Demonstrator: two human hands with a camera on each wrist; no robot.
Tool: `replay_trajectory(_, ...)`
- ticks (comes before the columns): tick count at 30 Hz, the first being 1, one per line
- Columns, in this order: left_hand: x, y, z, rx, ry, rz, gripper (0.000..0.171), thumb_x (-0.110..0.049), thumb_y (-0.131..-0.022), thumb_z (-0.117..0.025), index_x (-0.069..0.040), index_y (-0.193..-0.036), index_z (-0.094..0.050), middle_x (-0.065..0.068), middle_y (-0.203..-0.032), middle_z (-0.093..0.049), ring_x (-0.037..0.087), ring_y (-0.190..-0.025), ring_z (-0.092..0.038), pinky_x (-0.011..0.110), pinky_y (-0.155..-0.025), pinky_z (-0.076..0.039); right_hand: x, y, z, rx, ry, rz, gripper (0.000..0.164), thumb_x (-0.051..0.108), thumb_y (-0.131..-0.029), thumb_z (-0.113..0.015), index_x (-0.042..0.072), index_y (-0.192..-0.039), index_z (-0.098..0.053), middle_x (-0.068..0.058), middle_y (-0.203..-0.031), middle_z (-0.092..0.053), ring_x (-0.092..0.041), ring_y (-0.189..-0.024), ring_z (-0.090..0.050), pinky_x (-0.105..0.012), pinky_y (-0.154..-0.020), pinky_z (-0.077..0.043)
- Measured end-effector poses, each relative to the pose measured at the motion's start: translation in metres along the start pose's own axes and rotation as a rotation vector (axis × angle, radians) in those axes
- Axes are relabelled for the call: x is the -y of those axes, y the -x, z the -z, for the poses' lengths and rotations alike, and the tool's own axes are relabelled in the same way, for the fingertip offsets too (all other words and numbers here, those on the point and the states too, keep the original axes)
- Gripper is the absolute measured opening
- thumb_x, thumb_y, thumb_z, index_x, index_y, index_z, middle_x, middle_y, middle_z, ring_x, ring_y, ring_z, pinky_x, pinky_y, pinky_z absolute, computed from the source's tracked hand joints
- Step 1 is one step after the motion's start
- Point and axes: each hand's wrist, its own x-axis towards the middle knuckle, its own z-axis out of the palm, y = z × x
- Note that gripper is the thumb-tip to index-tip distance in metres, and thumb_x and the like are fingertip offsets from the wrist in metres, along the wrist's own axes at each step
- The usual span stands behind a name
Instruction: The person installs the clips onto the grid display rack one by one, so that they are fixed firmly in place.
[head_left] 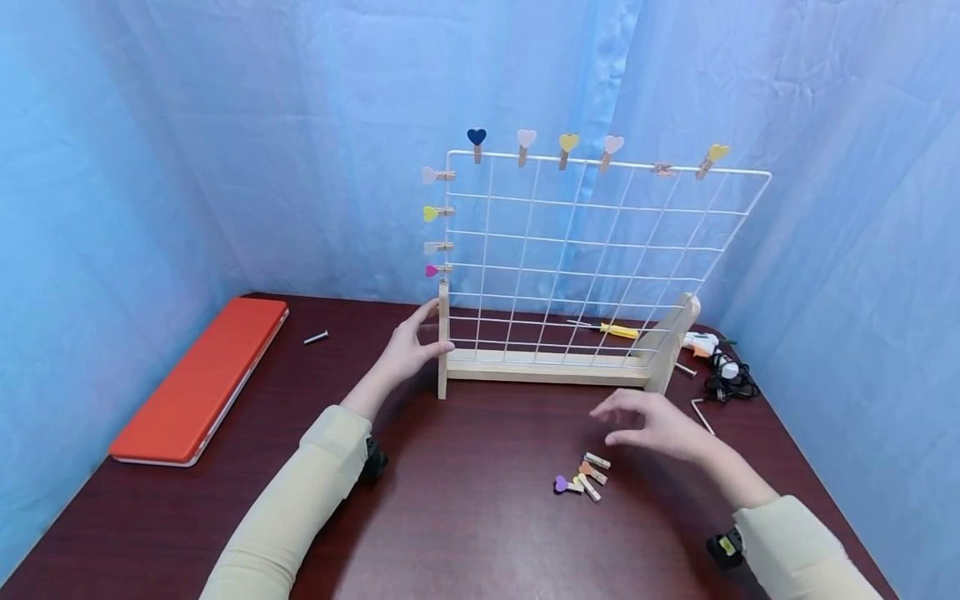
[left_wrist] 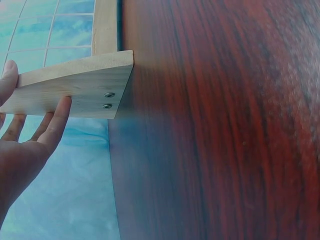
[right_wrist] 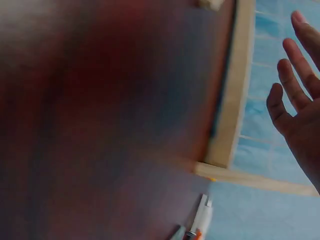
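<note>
A white wire grid [head_left: 502, 156] stands in a wooden stand [head_left: 547, 377], with several heart-topped clothespins along its top and left edges. My left hand [head_left: 400, 357] holds the stand's left side board [left_wrist: 87, 90]: the thumb lies over its front edge and the fingers press its outer face, where two screw heads show. My right hand [head_left: 651, 423] hovers above the table at the right, fingers spread and slightly bent, holding nothing. Just below and left of it lie several loose clothespins [head_left: 592, 487], including one with a purple heart [head_left: 561, 483] and one with an orange heart.
A long red case [head_left: 206, 375] lies at the left, with a bolt [head_left: 316, 337] beside it. Behind the grid is a yellow-handled screwdriver [head_left: 618, 331]. A white glue gun [head_left: 701, 342], black cable [head_left: 731, 383] and hex key [head_left: 701, 415] lie at the right. Blue curtains surround the table.
</note>
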Motion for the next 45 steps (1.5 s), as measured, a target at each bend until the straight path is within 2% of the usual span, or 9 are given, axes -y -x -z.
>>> replay_trajectory(9, 0.0, -0.001, 0.001, -0.009, -0.021, 0.007, 0.078, -0.032, -0.076, -0.069, -0.023, -0.141, -0.027, 0.006, -0.138, -0.039, 0.029, -0.118, -0.046, 0.042, -0.085, -0.047, -0.018, -0.003, -0.03, 0.242, -0.026, 0.069, 0.025, 0.014, -0.08, -0.067, 0.02, -0.104, -0.063, 0.007, -0.083, -0.056, -0.003, -0.064, -0.049, -0.018, -0.053, -0.044)
replay_trajectory(13, -0.014, 0.005, 0.002, 0.001, 0.007, 0.012, 0.076, -0.026, -0.077, -0.069, -0.018, -0.141, -0.027, 0.01, -0.138, -0.038, 0.033, -0.118, -0.045, 0.044, -0.086, -0.046, -0.02, -0.003, -0.034, 0.251, 0.001, 0.107, 0.022, 0.008, -0.081, -0.063, 0.022, -0.098, -0.063, 0.008, -0.086, -0.056, 0.0, -0.064, -0.048, -0.017, -0.053, -0.044)
replay_trajectory(17, -0.015, 0.005, 0.001, 0.002, 0.013, 0.018, 0.076, -0.024, -0.077, -0.069, -0.018, -0.141, -0.027, 0.009, -0.138, -0.037, 0.032, -0.118, -0.044, 0.043, -0.085, -0.047, -0.02, -0.003, -0.035, 0.239, 0.018, 0.101, 0.015, 0.014, -0.079, -0.067, 0.022, -0.09, -0.062, 0.008, -0.084, -0.056, -0.002, -0.064, -0.05, -0.018, -0.054, -0.045)
replay_trajectory(20, 0.0, 0.0, -0.002, -0.007, 0.0, 0.012, 0.078, -0.03, -0.075, -0.07, -0.024, -0.14, -0.028, 0.005, -0.138, -0.039, 0.027, -0.117, -0.046, 0.039, -0.083, -0.049, -0.019, -0.003, -0.036, 0.226, 0.031, 0.077, 0.015, 0.019, -0.076, -0.07, 0.023, -0.086, -0.061, 0.01, -0.08, -0.056, -0.001, -0.064, -0.05, -0.018, -0.054, -0.045)
replay_trajectory(24, 0.001, -0.001, -0.002, -0.007, 0.008, 0.011, 0.079, -0.028, -0.075, -0.07, -0.022, -0.141, -0.027, 0.007, -0.138, -0.038, 0.028, -0.117, -0.046, 0.041, -0.085, -0.047, -0.016, -0.004, -0.033, 0.198, 0.048, 0.052, 0.017, 0.017, -0.073, -0.073, 0.023, -0.081, -0.06, 0.011, -0.073, -0.055, 0.002, -0.061, -0.049, -0.018, -0.052, -0.045)
replay_trajectory(31, 0.001, -0.001, -0.002, -0.011, 0.027, 0.002, 0.078, -0.028, -0.075, -0.07, -0.021, -0.14, -0.028, 0.008, -0.138, -0.039, 0.031, -0.118, -0.046, 0.044, -0.086, -0.046, -0.004, -0.009, -0.002, 0.045, 0.122, 0.065, 0.016, 0.012, -0.075, -0.07, 0.021, -0.086, -0.063, 0.017, -0.071, -0.055, 0.002, -0.06, -0.049, -0.014, -0.051, -0.042)
replay_trajectory(35, 0.002, -0.002, -0.003, -0.013, 0.007, 0.001, 0.077, -0.029, -0.075, -0.07, -0.022, -0.14, -0.028, 0.007, -0.137, -0.04, 0.028, -0.116, -0.047, 0.041, -0.087, -0.046, 0.012, -0.011, 0.034, -0.085, 0.112, 0.037, 0.022, 0.007, -0.076, -0.069, 0.022, -0.092, -0.066, 0.012, -0.082, -0.063, 0.0, -0.066, -0.055, -0.015, -0.054, -0.044)
replay_trajectory(39, 0.002, -0.002, -0.003, -0.01, 0.001, -0.002, 0.077, -0.028, -0.075, -0.07, -0.022, -0.14, -0.028, 0.006, -0.136, -0.04, 0.027, -0.116, -0.048, 0.039, -0.086, -0.047, 0.035, -0.015, 0.077, -0.272, 0.07, 0.083, 0.028, -0.008, -0.07, -0.068, 0.012, -0.09, -0.068, -0.001, -0.088, -0.066, -0.004, -0.072, -0.059, -0.014, -0.055, -0.045)
replay_trajectory(45, 0.0, 0.0, -0.001, -0.01, -0.019, 0.009, 0.077, -0.029, -0.076, -0.069, -0.024, -0.14, -0.028, 0.005, -0.137, -0.039, 0.026, -0.116, -0.047, 0.038, -0.084, -0.048, 0.072, -0.027, 0.148, -0.543, -0.287, 0.161, 0.019, -0.027, -0.069, -0.055, -0.018, -0.086, -0.061, -0.017, -0.08, -0.064, -0.016, -0.067, -0.063, -0.019, -0.062, -0.05)
